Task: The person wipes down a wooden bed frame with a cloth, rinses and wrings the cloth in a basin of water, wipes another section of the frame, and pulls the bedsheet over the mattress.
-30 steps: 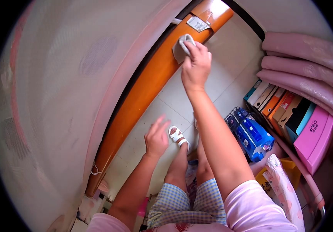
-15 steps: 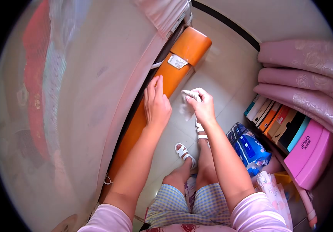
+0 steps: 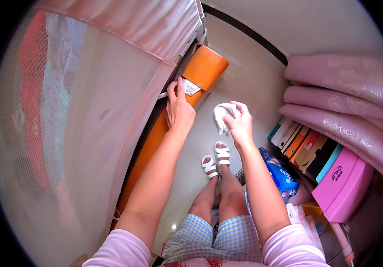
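Observation:
A small whitish cloth hangs crumpled from my right hand, which pinches it between thumb and fingers above the floor. My left hand is over the long orange wooden bed rail, its fingers apart and pointing away from me. The fingertips lie beside or against a white printed label on the rail; I cannot tell whether they touch it. No object shows in the left hand.
Pink-trimmed mesh netting hangs along the left. Folded pink quilted covers lie over a row of boxes at right, with a pink box and a blue patterned bag below. Pale floor tiles run between.
My left hand has moved up along the rail to the label. The right hand still holds the cloth, which shows more spread out. The view has shifted, and the feet stand closer together.

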The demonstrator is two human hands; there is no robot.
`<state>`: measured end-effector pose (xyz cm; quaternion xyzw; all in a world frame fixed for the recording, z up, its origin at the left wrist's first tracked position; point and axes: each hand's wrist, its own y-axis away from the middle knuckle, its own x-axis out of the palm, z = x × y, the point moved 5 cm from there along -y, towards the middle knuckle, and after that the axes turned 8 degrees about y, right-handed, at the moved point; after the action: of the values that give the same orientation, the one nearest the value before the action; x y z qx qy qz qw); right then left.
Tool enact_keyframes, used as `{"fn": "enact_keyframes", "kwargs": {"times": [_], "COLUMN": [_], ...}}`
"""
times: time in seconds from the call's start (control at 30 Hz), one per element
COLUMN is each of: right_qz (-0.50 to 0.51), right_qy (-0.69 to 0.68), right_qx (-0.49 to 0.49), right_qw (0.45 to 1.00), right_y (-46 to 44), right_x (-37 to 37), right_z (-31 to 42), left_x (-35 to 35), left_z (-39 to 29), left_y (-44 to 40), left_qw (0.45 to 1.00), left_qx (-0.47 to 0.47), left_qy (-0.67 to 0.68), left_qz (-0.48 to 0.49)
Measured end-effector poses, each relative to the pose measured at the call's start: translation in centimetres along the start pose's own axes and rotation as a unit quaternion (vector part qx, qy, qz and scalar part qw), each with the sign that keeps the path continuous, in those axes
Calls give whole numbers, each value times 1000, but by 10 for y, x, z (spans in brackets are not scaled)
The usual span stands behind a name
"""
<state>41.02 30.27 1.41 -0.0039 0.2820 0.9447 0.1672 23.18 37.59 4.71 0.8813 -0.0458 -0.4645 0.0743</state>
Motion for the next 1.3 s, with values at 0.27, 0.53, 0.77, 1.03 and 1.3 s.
{"fn": "enact_keyframes", "kwargs": {"times": [0.27, 0.53, 0.77, 1.03, 1.3], "right_qz": [-22, 83, 125, 9, -106], "right_qy": [66, -185, -226, -81, 220], "right_qx": [-13, 54, 26, -65, -485], "right_qw": [997, 978, 966, 994, 840], "right_y": [-53, -70, -67, -87, -86], "right_x": [17, 26, 29, 55, 109], "right_z": [28, 42, 54, 66, 113], "left_x": [-4, 9, 40, 51, 67], "left_z": [-6, 1, 18, 20, 31], "left_y": [0, -7, -43, -30, -27], "left_qw": [998, 749, 440, 467, 479], "left_qx": [27, -371, -456, -448, -419], "left_qy": [24, 530, 729, 724, 740], "left_qz": [-52, -140, -259, -237, -217]}}
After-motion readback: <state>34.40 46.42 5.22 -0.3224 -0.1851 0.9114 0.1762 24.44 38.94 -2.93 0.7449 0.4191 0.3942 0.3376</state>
